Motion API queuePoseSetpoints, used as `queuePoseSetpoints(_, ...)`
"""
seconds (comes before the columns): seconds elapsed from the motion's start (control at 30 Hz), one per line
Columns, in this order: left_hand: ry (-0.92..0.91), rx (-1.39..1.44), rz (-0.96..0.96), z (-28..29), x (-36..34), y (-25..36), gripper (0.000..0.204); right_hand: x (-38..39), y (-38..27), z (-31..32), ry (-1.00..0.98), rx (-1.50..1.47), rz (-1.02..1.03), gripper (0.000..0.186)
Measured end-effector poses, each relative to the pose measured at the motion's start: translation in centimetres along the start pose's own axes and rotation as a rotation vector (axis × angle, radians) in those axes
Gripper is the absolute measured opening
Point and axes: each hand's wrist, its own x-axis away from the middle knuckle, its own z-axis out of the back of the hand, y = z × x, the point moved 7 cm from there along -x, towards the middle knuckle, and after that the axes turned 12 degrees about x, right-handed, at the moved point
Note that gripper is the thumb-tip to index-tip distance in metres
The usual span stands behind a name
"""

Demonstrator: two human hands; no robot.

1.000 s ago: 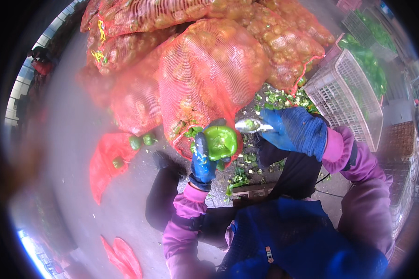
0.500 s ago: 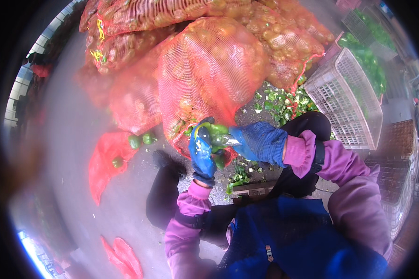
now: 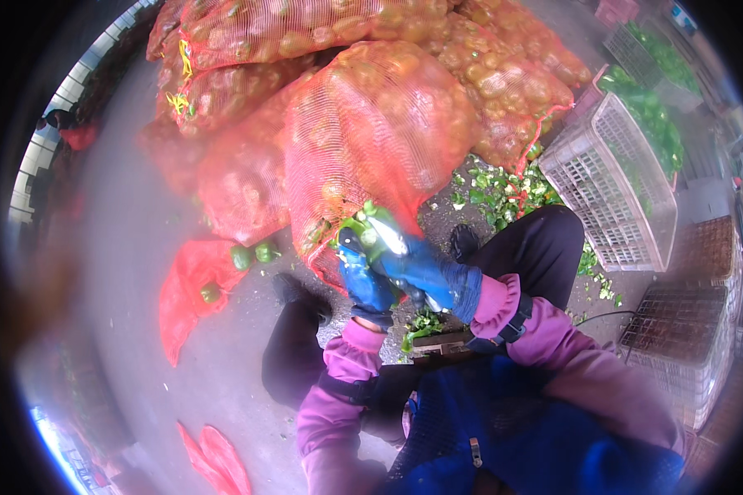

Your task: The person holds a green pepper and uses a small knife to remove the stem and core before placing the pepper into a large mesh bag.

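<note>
left hand (image 3: 363,280) clamped round green pepper (image 3: 362,229) | right hand (image 3: 417,268) closed on knife (image 3: 388,237) | pepper light, waxy-slick, hollow; prob. best gripped round body

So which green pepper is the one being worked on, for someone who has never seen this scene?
Start at the heap of red mesh sacks filling the top of the view. Just below the front sack, two blue-gloved hands meet: the left hand and the right hand. The green pepper is the one held between them, off the ground, unlike the loose peppers lying on the red sack to the left.
</note>
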Motion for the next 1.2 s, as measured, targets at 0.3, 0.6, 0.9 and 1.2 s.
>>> queuePoseSetpoints(0.3, -0.146, -0.189, -0.012, -0.6, 0.3, 2.5, 0.062, 1.7, -0.2, 5.7, 0.231, 0.135, 0.000, 0.024)
queuePoseSetpoints(0.6, -0.186, -0.217, 0.084, -0.6, 0.2, 0.9, 0.070, 2.1, -3.5, 9.3, 0.225, 0.124, 0.233, 0.062)
queuePoseSetpoints(0.9, -0.653, -0.612, 0.284, -10.6, 0.9, -5.7, 0.088, 6.3, -7.5, 13.0, -0.115, -0.379, 0.466, 0.031)
queuePoseSetpoints(1.2, -0.053, -0.953, -0.038, 11.9, -10.9, 5.1, 0.036, 17.1, -11.4, 36.0, 1.217, 0.608, 0.339, 0.033)
